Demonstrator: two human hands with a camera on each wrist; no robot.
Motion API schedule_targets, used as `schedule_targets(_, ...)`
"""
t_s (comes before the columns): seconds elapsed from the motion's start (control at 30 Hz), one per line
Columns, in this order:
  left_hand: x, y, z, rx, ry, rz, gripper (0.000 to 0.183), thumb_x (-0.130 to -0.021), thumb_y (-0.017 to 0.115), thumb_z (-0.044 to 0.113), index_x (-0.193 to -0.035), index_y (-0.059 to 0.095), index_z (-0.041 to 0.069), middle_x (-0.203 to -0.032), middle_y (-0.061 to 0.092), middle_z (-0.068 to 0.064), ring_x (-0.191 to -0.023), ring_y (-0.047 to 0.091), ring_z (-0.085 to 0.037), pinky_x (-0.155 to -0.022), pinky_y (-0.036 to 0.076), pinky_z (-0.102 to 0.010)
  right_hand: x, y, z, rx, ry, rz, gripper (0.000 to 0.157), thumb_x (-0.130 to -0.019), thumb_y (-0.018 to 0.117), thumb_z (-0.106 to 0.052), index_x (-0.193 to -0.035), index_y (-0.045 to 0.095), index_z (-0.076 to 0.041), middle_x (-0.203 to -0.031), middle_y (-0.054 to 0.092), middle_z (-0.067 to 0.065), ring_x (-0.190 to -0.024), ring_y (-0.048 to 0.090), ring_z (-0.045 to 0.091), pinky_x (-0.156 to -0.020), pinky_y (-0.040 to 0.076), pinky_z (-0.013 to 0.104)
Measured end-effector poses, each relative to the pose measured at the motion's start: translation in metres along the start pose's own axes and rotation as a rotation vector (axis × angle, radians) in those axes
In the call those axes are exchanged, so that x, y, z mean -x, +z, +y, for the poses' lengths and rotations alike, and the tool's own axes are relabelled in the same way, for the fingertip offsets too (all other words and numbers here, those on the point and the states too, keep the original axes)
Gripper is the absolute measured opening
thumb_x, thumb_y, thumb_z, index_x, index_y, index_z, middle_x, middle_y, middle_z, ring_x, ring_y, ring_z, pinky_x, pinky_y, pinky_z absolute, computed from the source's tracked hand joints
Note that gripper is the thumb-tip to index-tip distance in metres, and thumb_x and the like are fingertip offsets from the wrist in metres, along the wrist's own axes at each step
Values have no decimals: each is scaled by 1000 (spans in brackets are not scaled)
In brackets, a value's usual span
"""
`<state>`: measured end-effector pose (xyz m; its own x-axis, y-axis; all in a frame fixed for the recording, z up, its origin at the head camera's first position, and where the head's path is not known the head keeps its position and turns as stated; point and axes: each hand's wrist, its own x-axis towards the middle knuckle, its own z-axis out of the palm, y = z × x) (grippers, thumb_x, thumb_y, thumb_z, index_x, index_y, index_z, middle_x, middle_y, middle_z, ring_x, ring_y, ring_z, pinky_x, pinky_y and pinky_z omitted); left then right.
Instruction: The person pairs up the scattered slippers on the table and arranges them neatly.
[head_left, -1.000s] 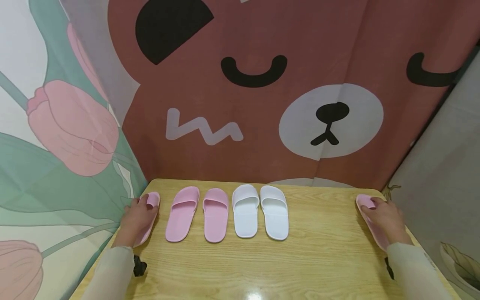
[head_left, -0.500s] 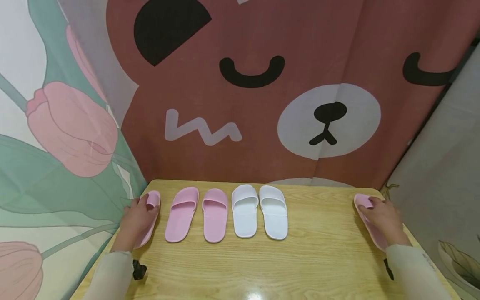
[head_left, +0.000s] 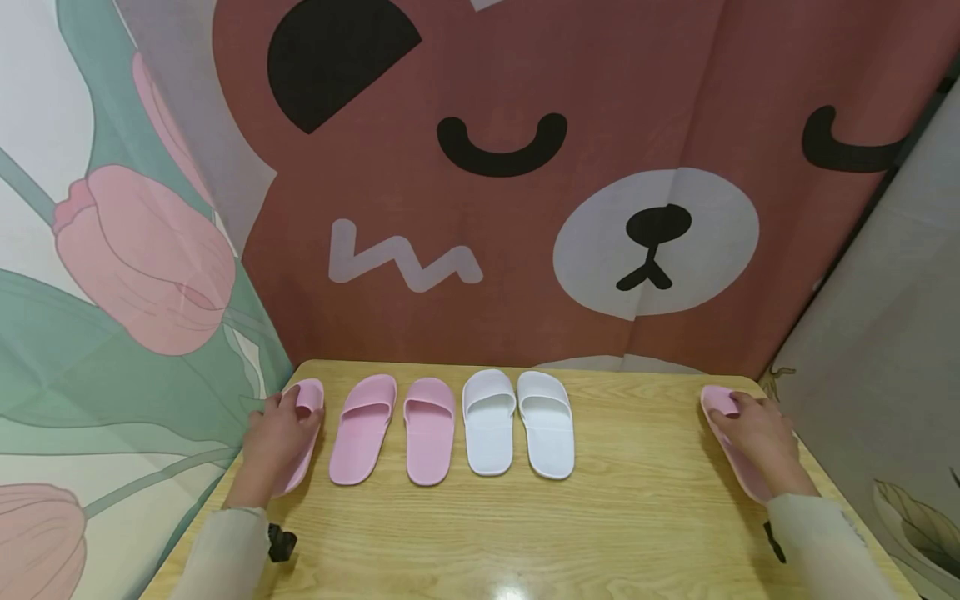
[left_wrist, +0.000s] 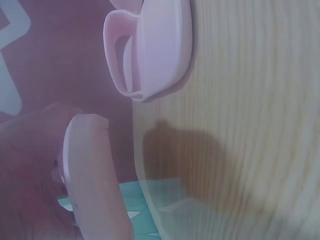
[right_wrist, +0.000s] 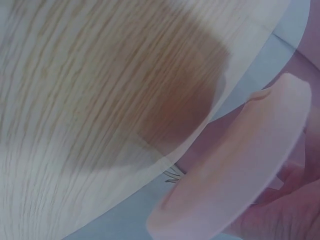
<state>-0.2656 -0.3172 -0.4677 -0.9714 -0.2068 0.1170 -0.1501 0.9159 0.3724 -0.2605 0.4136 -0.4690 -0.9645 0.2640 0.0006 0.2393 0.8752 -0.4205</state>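
Note:
At the table's left end my left hand [head_left: 273, 435] grips a pink slipper [head_left: 309, 392] across its strap. In the left wrist view this slipper [left_wrist: 95, 170] is raised off the wood, its shadow falling on the table beside it. My right hand [head_left: 757, 432] holds another pink slipper [head_left: 717, 398] by the strap at the right end, thumb on the inner side. The right wrist view shows that slipper's pale edge and underside [right_wrist: 240, 155] over the table corner, above a shadow. Parts of both held slippers are hidden behind the hands.
A pair of pink slippers [head_left: 430, 433] stands left of centre on the wooden table [head_left: 645, 517], toes toward the back. Right beside it is a white pair [head_left: 490, 425]. A bear-print cloth [head_left: 405, 325] hangs behind the table, with printed cloths on both sides.
My right hand and its slipper have shifted a little to the left. The slipper in my left hand has moved slightly right and away from me. The two pairs between them stay put.

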Motion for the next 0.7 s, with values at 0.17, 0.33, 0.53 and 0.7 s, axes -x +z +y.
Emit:
schedule_targets(0.17, 1, 0, 1, -7, 18, 16, 76, -99, 55, 47, -153, 33, -2, -148, 31, -39, -121, 35, -64, -92, 38, -75, 2, 1, -4, -1, -9, 11, 79, -99, 54, -52, -149, 34, 7, -140, 26, 45, -118, 27, 72, -84, 36, 78)
schedule_targets(0.33, 6, -3, 6, 3, 18, 20, 75, -99, 55, 46, -153, 33, -1, -149, 31, -38, -122, 34, -63, -92, 38, -76, 2, 3, -7, 13, -34, 35, 77, -98, 54, -49, -147, 36, 7, -138, 29, 45, -116, 30, 72, -84, 36, 77)
schedule_targets(0.53, 11, -4, 13, -7, 40, 27, 74, -99, 57, 44, -152, 34, -3, -146, 32, -39, -120, 36, -65, -92, 38, -76, 3, 4, -12, 4, -16, 23, 78, -98, 55, -50, -149, 34, 5, -139, 26, 45, -118, 30, 72, -81, 38, 77)
schedule_targets(0.7, 13, -4, 15, -11, 46, 35, 75, -99, 57, 45, -153, 34, -2, -148, 32, -39, -121, 36, -65, -92, 38, -76, 5, 5, -13, 8, -39, 39, 76, -98, 55, -48, -147, 36, 6, -136, 28, 45, -113, 32, 72, -80, 38, 76)
